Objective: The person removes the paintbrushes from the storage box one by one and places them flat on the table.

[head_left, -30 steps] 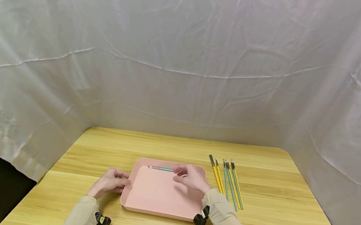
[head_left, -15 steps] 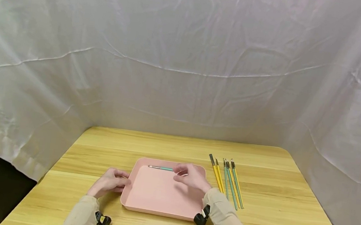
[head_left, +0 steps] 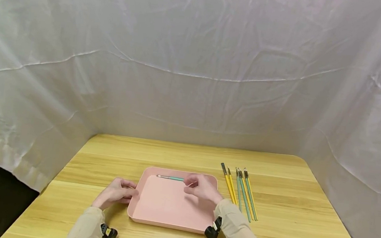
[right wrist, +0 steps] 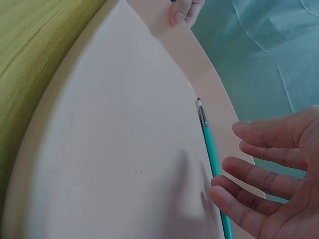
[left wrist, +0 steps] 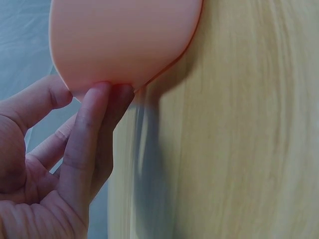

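Brush (head_left: 170,177), teal handle, is laid flat in tray (head_left: 162,217) along the far wall, bristle tip pointed left; same brush (right wrist: 212,154) is seen in the right wrist view running along the wall of tray (right wrist: 114,164)

Right hand (head_left: 202,188) is held over the far right part of the tray, just beside the brush's handle end. Fingers (right wrist: 264,179) are seen spread and nearly straight, palm open, nothing gripped: brush released. Contact between fingertips and handle cannot be told from the head view; in the wrist view the lower fingertip is seen at the handle, the rest apart from it. Forearm is angled in from lower right, sleeve crossing the tray's near right corner

Left hand (head_left: 116,192) is set at the tray's left edge, wrist on table (head_left: 186,155). In the left wrist view, left hand (left wrist: 55,164) is seen with fingertips (left wrist: 94,104) pressed against the outer wall of tray (left wrist: 124,40) at its rounded corner, thumb on the other side near the rim; fingers only slightly bent, no wrap around the rim is shown. A left fingertip (right wrist: 179,12) is also caught over the far rim in the right wrist view

Five more brushes (head_left: 240,192), yellow and teal, are laid side by side on the table right of the tray, apart from it
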Action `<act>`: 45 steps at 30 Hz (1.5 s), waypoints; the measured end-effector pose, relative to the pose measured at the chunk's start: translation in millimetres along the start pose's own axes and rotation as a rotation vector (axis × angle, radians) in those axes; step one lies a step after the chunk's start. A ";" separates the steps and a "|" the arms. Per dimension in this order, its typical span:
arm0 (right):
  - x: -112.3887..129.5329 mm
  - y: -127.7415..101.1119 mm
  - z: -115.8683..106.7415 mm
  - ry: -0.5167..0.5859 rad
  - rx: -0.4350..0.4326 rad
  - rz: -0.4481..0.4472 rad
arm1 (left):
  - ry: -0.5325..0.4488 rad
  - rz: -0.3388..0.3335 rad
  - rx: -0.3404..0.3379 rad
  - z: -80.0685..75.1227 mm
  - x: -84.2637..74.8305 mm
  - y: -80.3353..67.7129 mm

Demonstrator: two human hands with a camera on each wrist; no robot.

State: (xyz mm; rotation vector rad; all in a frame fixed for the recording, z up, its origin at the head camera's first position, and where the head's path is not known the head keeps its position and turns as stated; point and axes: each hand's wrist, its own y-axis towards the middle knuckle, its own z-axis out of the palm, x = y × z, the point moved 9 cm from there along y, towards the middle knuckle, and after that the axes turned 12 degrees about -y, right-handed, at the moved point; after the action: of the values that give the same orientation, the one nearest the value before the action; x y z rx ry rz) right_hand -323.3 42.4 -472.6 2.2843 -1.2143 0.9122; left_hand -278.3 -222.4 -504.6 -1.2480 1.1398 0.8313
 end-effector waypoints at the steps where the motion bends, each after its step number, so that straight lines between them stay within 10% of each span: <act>1: 0.1 -0.2 0.1 -0.003 0.000 0.002 | 0.001 0.001 -0.001 0.1 -0.5 0.0; 45: -9.7 14.1 -4.8 -0.057 0.022 0.097 | -0.006 0.001 0.002 -0.6 2.0 0.1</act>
State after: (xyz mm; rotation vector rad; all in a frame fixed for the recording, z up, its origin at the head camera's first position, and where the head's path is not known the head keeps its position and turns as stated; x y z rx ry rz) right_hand -340.8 43.2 -475.5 2.3000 -1.3564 0.9041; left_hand -277.9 -223.2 -506.5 -1.2426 1.1363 0.8336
